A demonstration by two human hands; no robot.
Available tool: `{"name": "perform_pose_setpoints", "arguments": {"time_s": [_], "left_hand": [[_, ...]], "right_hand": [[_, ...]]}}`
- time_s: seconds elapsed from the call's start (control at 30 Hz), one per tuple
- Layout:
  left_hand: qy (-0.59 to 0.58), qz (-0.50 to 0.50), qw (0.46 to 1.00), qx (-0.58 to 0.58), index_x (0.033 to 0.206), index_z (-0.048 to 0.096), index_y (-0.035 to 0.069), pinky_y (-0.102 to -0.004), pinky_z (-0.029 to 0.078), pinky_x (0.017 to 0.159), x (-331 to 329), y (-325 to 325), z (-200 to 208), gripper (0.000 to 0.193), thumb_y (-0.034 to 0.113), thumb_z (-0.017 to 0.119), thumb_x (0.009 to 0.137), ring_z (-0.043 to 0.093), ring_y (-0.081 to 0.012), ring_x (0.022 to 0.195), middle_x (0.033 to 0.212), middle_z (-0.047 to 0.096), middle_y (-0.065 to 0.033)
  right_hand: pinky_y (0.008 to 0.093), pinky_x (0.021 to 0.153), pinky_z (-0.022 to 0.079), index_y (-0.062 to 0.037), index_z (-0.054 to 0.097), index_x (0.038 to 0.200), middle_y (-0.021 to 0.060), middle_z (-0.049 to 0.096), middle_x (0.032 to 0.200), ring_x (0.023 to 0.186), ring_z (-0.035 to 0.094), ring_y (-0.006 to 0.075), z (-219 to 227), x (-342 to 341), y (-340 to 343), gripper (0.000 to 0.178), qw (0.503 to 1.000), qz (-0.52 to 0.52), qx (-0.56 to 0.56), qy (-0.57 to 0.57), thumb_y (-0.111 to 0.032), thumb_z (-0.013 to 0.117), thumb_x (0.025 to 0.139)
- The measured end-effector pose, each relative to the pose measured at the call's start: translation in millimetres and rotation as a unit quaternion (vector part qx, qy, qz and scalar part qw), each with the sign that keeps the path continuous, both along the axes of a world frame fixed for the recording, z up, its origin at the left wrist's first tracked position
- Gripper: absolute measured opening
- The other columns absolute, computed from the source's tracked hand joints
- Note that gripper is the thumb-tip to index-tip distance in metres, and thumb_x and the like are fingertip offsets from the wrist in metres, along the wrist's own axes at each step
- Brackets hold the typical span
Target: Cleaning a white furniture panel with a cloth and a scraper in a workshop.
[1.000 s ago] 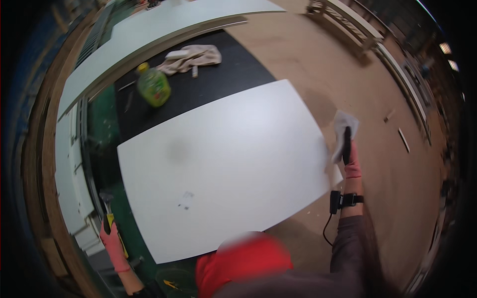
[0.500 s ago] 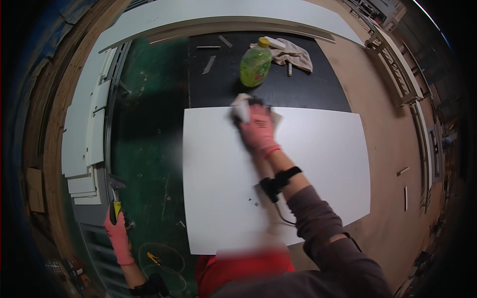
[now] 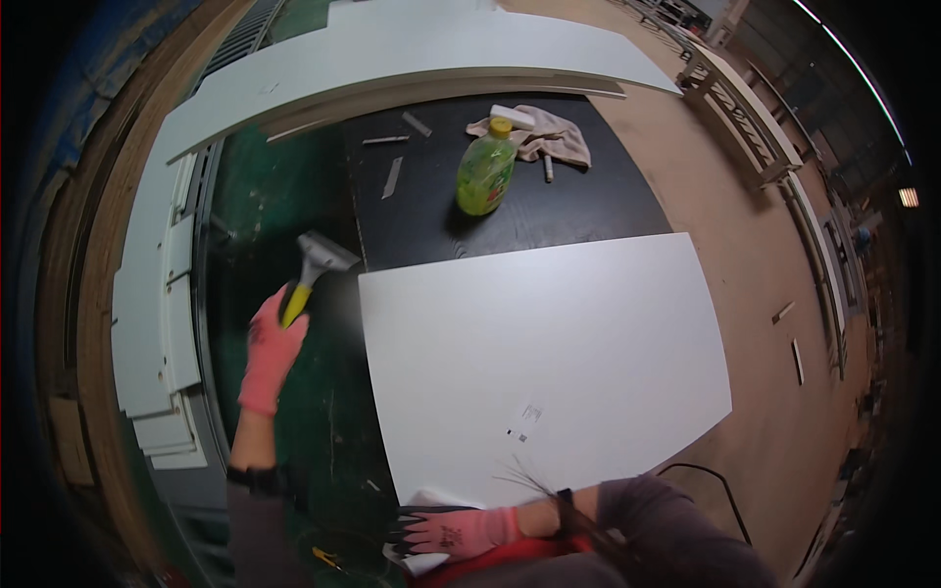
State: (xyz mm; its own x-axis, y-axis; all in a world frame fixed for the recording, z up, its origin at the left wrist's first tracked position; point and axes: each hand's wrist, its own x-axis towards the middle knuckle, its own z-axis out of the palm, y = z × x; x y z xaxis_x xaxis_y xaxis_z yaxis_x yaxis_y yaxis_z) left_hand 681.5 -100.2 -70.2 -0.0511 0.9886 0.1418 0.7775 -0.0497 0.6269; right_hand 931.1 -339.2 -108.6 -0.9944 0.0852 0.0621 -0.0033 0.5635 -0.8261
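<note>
My left hand (image 3: 272, 343), in a pink glove with a dark palm, is closed round the yellow handle of a scraper (image 3: 312, 265). Its wide grey head points up and to the right, off the left side of a white panel (image 3: 549, 333). At the panel's near edge my gloved right hand (image 3: 456, 530) grips a white cloth (image 3: 431, 497), which shows above and below the fingers. A small clear label or film (image 3: 529, 419) with dark marks lies on the panel's lower middle.
Beyond the panel, a dark board (image 3: 412, 216) bears a bottle of green liquid (image 3: 487, 171) with a yellow cap, a crumpled beige rag (image 3: 559, 137) and several small strips. Long white boards (image 3: 412, 49) lie at the back, and more white pieces (image 3: 181, 294) at the left.
My right hand has come from the panel's far edge to its near edge with the cloth. My left hand has raised the scraper forward and to the right. The view has shifted.
</note>
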Motion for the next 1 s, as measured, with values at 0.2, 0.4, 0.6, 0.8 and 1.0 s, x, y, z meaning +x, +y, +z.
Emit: {"name": "perform_pose_setpoints", "arguments": {"time_s": [0.2,0.4,0.6,0.8,1.0], "left_hand": [[0.18,-0.068,0.98,0.045,0.121,0.052,0.011,-0.0397,0.048,0.084,78,134,-48,0.048,0.021,0.062,0.075,0.057,-0.0313,0.101,0.109,0.056,-0.0137],[0.26,-0.096,0.961,0.001,0.121,0.053,0.012,-0.0397,0.047,0.085,139,183,-51,0.047,0.023,0.063,0.076,0.056,-0.028,0.103,0.108,0.056,-0.0109],[0.192,-0.06,0.968,0.153,0.118,0.056,0.01,-0.0403,0.041,0.095,84,134,-31,0.047,0.023,0.068,0.075,0.052,-0.0315,0.111,0.119,0.055,-0.0152],[0.003,0.051,0.999,0.003,0.111,0.058,0.0,-0.0358,0.045,0.089,-38,-61,-63,0.032,0.007,0.061,0.081,0.058,-0.0322,0.101,0.108,0.061,-0.0178],[-0.14,0.268,0.922,-0.241,0.112,0.058,-0.006,-0.0312,0.047,0.082,-23,-251,-80,0.034,0.013,0.059,0.084,0.06,-0.0187,0.09,0.098,0.064,-0.0147]], "right_hand": [[0.0491,0.111,0.016,-0.0019,0.044,0.125,0.0171,0.036,0.138,0.131,0.029,0.0316,16,30,54,0.063,0.959,-0.233,0.124,-0.104,-0.037,0.063,0.076],[0.0476,0.111,0.016,0.0008,0.042,0.128,0.0191,0.043,0.133,0.129,0.034,0.0343,17,98,148,0.07,0.784,-0.582,0.172,-0.127,-0.046,0.062,0.08],[0.0444,0.11,0.02,0.0014,0.036,0.134,0.0207,0.045,0.131,0.126,0.036,0.0339,-25,307,191,0.064,0.455,-0.813,0.212,-0.295,-0.035,0.055,0.085],[0.0452,0.11,0.017,-0.0016,0.035,0.136,0.0163,0.037,0.14,0.132,0.03,0.031,-40,341,219,0.063,0.407,-0.802,0.194,-0.392,-0.038,0.05,0.087],[0.0456,0.11,0.018,-0.0013,0.046,0.125,0.017,0.048,0.126,0.124,0.039,0.0319,-26,95,260,0.056,0.751,-0.528,0.342,-0.198,-0.029,0.062,0.079]]}}
